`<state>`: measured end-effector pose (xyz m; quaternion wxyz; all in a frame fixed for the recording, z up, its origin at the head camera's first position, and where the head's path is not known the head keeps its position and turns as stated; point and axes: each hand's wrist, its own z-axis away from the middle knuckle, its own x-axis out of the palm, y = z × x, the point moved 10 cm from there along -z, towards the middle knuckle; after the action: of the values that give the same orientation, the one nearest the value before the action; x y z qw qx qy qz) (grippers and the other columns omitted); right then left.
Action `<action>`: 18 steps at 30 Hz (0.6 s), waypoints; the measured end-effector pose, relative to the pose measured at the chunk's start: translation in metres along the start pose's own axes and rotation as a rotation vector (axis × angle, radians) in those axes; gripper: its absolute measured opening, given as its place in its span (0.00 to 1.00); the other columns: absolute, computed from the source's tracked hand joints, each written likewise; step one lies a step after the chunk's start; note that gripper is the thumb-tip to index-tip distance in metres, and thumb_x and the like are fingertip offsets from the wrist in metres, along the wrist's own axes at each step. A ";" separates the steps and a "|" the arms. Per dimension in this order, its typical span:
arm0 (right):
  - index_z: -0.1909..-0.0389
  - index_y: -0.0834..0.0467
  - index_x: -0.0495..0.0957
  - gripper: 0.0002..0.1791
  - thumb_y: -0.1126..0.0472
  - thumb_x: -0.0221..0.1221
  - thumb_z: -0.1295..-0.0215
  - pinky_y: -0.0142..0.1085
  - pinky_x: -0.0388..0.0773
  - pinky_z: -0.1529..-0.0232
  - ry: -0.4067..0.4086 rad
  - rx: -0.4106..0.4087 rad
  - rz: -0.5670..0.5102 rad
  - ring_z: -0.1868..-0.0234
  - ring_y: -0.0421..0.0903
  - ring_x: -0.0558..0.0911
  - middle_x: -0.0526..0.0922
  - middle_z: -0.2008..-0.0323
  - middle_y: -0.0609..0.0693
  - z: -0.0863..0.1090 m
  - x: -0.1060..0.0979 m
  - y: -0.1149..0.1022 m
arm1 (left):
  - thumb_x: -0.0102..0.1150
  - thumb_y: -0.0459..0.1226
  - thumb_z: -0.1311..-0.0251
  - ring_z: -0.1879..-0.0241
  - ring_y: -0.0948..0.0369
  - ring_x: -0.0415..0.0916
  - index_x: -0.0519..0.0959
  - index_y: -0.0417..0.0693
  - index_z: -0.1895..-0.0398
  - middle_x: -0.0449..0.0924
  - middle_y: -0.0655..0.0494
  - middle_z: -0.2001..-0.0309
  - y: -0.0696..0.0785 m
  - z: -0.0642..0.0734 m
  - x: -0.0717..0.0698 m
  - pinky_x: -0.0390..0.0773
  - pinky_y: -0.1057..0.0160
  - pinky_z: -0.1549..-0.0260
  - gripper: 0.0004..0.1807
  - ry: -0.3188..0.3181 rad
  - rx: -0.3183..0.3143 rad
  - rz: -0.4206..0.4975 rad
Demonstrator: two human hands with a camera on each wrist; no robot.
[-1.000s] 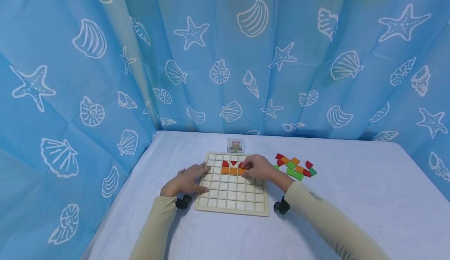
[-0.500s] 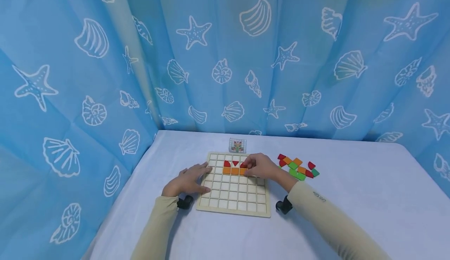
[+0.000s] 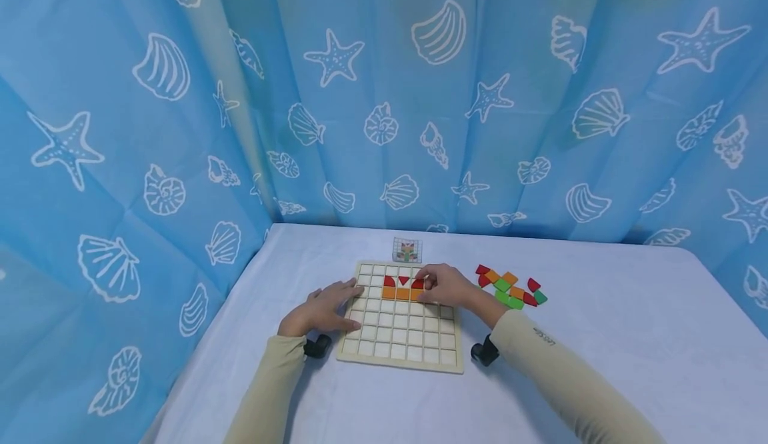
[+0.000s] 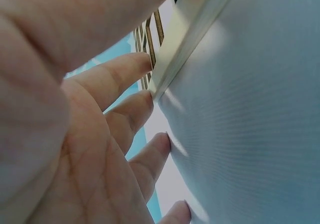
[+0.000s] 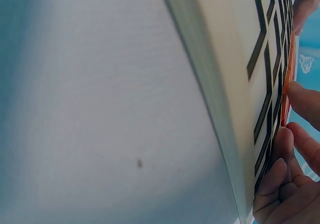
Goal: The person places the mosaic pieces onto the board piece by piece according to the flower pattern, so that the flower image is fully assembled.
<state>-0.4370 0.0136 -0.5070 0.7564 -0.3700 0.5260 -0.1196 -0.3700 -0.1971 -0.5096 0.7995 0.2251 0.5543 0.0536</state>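
Observation:
A square cream board (image 3: 400, 364) with a grid of shallow cells lies flat on the white table. Inside its upper part sit a row of orange square tiles (image 3: 403, 294), with a red quarter-circle tile (image 3: 389, 281), a small red triangle tile (image 3: 404, 280) and another red quarter-circle tile (image 3: 417, 284) above them. My right hand (image 3: 449, 286) has thumb and index finger around this right-hand red tile, the thumb touching the orange tile below; exact contact is partly hidden. My left hand (image 3: 324, 307) rests spread along the board's left edge, its fingers (image 4: 132, 66) extended.
Loose red, orange and green tiles (image 3: 510, 303) lie to the right of the board. A small gridded picture card (image 3: 407, 250) is behind it. The white table (image 3: 600, 337) extends right; a blue shell-patterned curtain (image 3: 384, 84) hangs behind and at the left.
My right hand has shifted slightly off the tiles to the right, so more of the right-hand red tile shows. My left hand stays at the board's edge; the head view drifts slightly.

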 end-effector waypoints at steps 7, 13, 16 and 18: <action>0.46 0.56 0.79 0.23 0.56 0.71 0.42 0.34 0.73 0.63 0.000 0.002 0.027 0.62 0.45 0.74 0.77 0.67 0.49 0.001 -0.001 -0.004 | 0.68 0.50 0.42 0.21 0.49 0.45 0.59 0.56 0.24 0.49 0.55 0.20 0.000 0.000 -0.001 0.45 0.34 0.28 0.44 -0.005 -0.001 -0.010; 0.45 0.55 0.79 0.24 0.56 0.70 0.42 0.34 0.74 0.62 0.012 0.016 0.041 0.60 0.45 0.74 0.77 0.65 0.49 0.001 -0.002 -0.003 | 0.68 0.51 0.43 0.21 0.50 0.45 0.60 0.58 0.24 0.49 0.56 0.21 -0.001 -0.001 -0.002 0.45 0.35 0.28 0.45 0.001 -0.005 -0.004; 0.45 0.55 0.79 0.24 0.56 0.70 0.42 0.33 0.74 0.62 0.007 0.017 0.046 0.60 0.45 0.74 0.77 0.65 0.49 0.002 -0.002 -0.004 | 0.68 0.51 0.43 0.21 0.49 0.45 0.60 0.57 0.24 0.50 0.55 0.21 0.000 -0.001 -0.001 0.45 0.35 0.28 0.44 -0.002 0.002 -0.001; 0.45 0.56 0.79 0.24 0.56 0.71 0.42 0.33 0.74 0.62 0.003 0.020 0.042 0.60 0.46 0.74 0.77 0.65 0.49 0.003 -0.001 -0.004 | 0.68 0.51 0.42 0.22 0.49 0.45 0.60 0.57 0.24 0.50 0.55 0.21 0.000 -0.002 0.001 0.45 0.35 0.28 0.44 -0.004 0.007 -0.002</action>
<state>-0.4339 0.0129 -0.5026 0.7616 -0.3509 0.5338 -0.1095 -0.3713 -0.1967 -0.5109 0.7999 0.2275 0.5531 0.0505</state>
